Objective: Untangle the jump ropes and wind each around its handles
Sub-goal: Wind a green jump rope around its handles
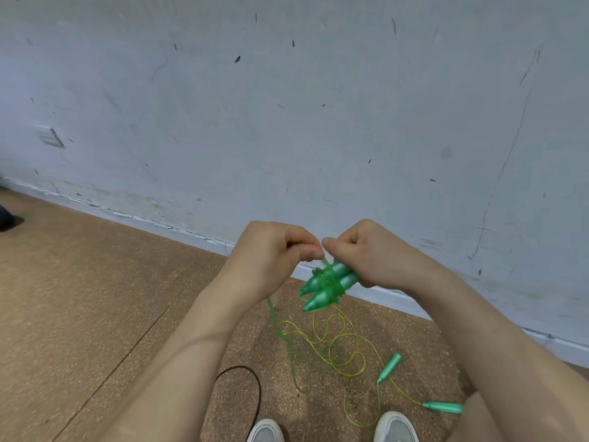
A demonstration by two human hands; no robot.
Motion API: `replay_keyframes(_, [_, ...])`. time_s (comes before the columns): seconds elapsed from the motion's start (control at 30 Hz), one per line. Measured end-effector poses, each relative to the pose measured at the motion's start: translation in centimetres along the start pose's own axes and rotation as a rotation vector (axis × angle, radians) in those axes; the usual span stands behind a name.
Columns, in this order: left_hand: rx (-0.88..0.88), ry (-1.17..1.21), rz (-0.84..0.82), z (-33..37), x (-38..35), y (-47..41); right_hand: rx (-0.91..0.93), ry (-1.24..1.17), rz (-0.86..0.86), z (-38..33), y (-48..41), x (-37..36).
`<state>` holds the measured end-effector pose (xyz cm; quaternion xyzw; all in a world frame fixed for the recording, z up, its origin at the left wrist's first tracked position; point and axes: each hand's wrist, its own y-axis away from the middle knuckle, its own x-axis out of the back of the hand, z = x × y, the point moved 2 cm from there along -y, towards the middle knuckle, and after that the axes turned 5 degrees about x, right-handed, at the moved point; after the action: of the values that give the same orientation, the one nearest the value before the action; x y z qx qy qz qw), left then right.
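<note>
Your right hand (360, 250) grips the paired green handles (328, 285), a few turns already wound on. Your left hand (274, 253) pinches the green rope (277, 327). The yellow rope (338, 346) lies unwound on the near floor (95, 298).

The left hand (274, 260) and right hand (366, 253) are bare, and both forearms (191, 346) are bare too, as far as the near edge of the view. On the feet are two light grey shoes with white rims, the left shoe (266, 432) and the right shoe (396, 427). A bare leg (497, 419) shows at near right.
</note>
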<state>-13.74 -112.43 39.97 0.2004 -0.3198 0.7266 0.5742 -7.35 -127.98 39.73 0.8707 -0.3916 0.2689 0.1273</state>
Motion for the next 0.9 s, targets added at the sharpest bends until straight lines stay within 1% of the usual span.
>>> replay_keyframes(0.03, [0.093,0.092,-0.012,-0.1,0.1,-0.1,-0.004,-0.09,0.004,-0.1,0.1,0.1])
replay_keyframes(0.1, [0.204,0.272,-0.061,-0.1,-0.2,-0.2,-0.01,-0.25,0.019,-0.3,0.2,0.4])
replay_keyframes(0.23, [0.253,0.548,-0.16,-0.4,-0.5,-0.4,0.042,-0.504,-0.002,-0.4,0.5,0.1])
replay_keyframes(0.33, [0.321,0.78,-0.239,-1.0,-0.6,-0.6,0.047,-0.646,0.001,-0.3,0.5,0.1])
replay_keyframes(0.43, [0.397,0.908,-0.252,-1.3,-1.2,-0.7,0.047,-0.826,0.052,-0.3,0.2,0.5])
replay_keyframes(0.53, [0.452,0.962,-0.204,-1.4,-2.3,-0.7,0.058,-0.919,0.123,-0.2,0.0,0.8])
replay_keyframes(0.63, [0.439,0.949,-0.112,-1.3,-3.7,-0.5,0.046,-1.015,0.2,0.1,-0.1,0.7])
replay_keyframes(0.73, [0.396,0.818,0.04,-1.0,-4.2,-0.4,0.012,-1.096,0.323,0.4,-0.5,0.6])
replay_keyframes(0.77, [0.358,0.725,0.087,-0.8,-4.2,-0.3,-0.002,-1.13,0.366,0.5,-0.6,0.6])
replay_keyframes(0.83, [0.253,0.447,0.177,-0.5,-4.3,-0.3,-0.026,-1.204,0.423,0.7,-0.7,0.7])
replay_keyframes(0.87, [0.206,0.304,0.204,-0.3,-4.4,-0.3,-0.034,-1.243,0.434,0.7,-0.7,0.7])
replay_keyframes(0.9, [0.184,0.215,0.21,-0.2,-4.6,-0.4,-0.039,-1.284,0.434,0.8,-0.6,0.7])
